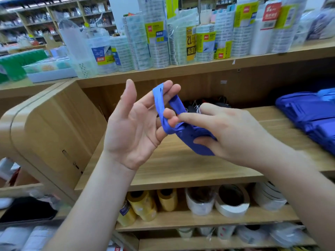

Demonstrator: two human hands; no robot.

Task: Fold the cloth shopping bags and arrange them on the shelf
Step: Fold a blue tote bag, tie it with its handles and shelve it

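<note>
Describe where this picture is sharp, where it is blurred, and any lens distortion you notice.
Head view: the left hand and blue bag are sharp; the right hand is slightly smeared; tape rolls on the upper shelf blur toward the right; its edge bows from the wide-angle lens; lighting is even.

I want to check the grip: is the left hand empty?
No: the blue strap is looped round the fingers of the left hand, and the right hand grips the folded bag.
</note>
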